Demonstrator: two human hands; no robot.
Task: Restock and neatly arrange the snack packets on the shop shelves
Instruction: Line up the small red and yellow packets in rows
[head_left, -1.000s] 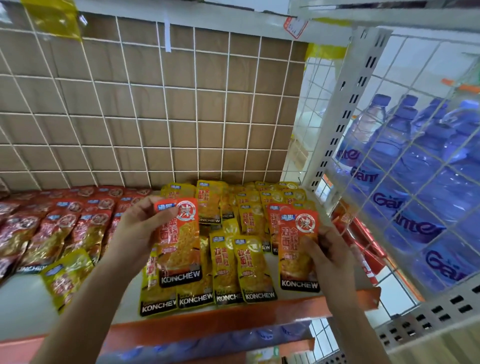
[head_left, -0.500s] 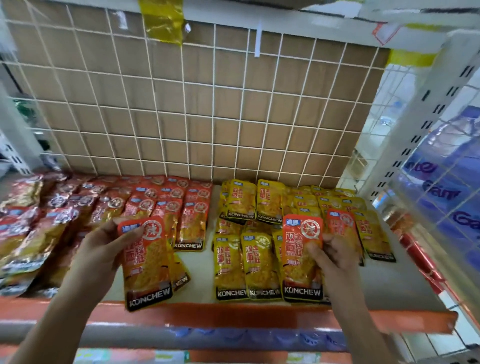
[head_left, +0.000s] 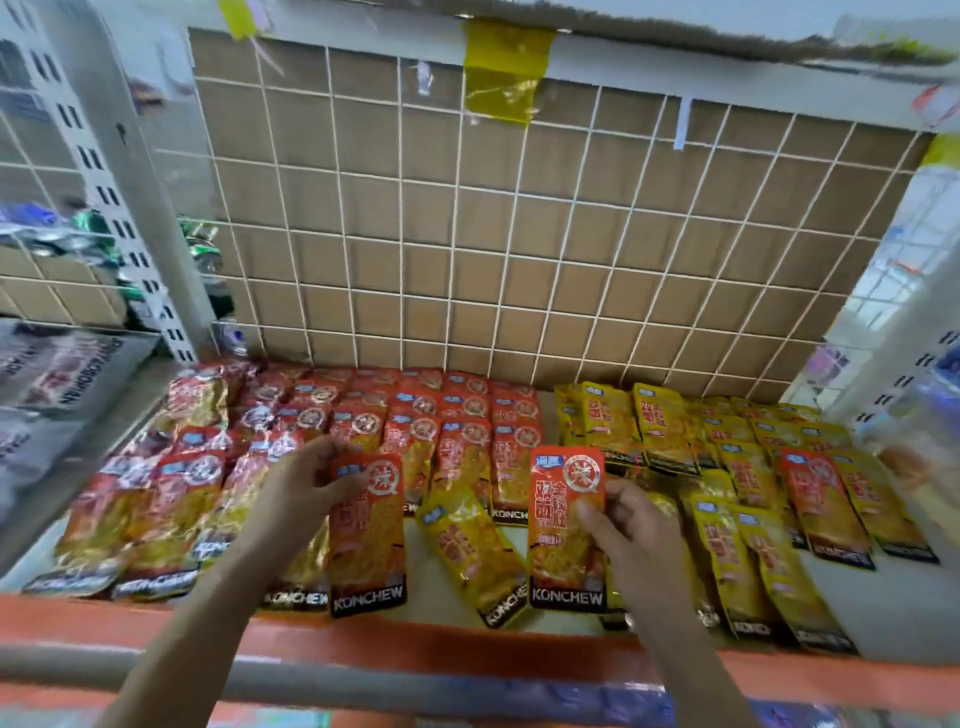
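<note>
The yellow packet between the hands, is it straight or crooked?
Crooked: the yellow packet lies flat on the shelf, slanted, its KONCHEW end swung right.

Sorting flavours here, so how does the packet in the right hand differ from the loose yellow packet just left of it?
The red packet is orange-red; the yellow packet is yellow. The red packet is held straight, pinched by the right hand; the yellow packet lies tilted on the shelf, with no hand on it. Both have a black KONCHEW band at the bottom.
</note>
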